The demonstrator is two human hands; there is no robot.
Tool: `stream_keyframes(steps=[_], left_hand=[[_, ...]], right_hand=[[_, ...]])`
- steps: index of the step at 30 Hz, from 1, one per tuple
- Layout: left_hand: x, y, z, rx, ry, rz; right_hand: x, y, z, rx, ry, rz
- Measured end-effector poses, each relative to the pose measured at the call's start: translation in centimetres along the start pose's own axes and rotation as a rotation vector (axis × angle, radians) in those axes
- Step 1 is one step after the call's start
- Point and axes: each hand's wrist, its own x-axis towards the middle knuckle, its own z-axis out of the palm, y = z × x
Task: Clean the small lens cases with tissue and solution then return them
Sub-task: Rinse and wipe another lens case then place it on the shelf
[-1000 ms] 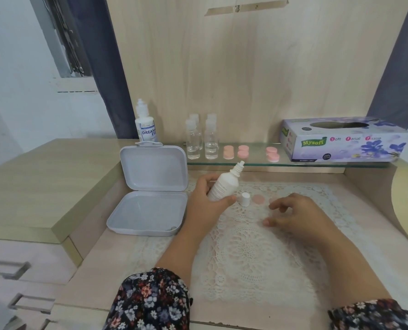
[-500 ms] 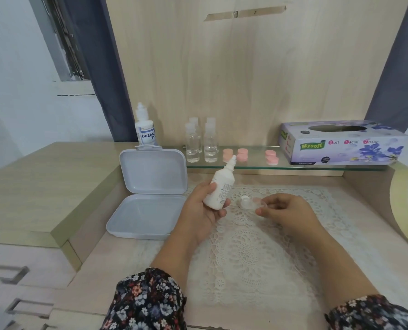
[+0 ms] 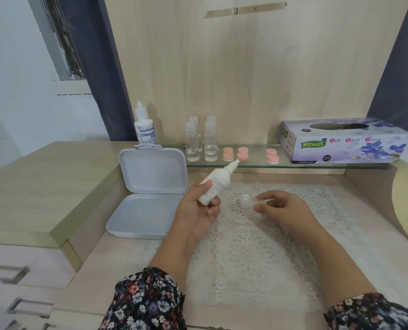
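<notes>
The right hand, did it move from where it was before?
Yes. The right hand slid toward the small white bottle cap standing on the lace mat, and its fingers now pinch something small and clear.

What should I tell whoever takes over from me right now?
Left hand grips the white solution bottle, cap off, nozzle tilted up and right.
Right hand pinches a small clear lens case piece over the lace mat; the white cap stands beside it.
Pink lens cases wait on the glass shelf near the tissue box.
Done: bottle opened.
Left: apply solution, wipe with tissue, return the cases.
</notes>
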Motion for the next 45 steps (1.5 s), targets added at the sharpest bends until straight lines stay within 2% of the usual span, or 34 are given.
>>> stream_keyframes(steps=[8,18,27,33,45], left_hand=[[0.1,0.0,0.1,-0.15,0.014,0.022],[-0.1,0.1,0.0,-0.2,0.021,0.018],[0.2,0.2,0.4,-0.156,0.107,0.083],[-0.2,0.3,0.3,-0.136,0.068,0.024],[0.1,0.1,0.6,-0.018,0.106,0.096]], right_hand=[[0.4,-0.2,0.2,0.155,0.053,-0.027],[0.4,-0.3,0.8,0.248,0.046,-0.063],[0.5,-0.2,0.9,0.271,0.048,-0.079],[0.5,-0.3,1.0,0.273,0.044,-0.086],[0.4,-0.4,1.2,0.266,0.058,-0.081]])
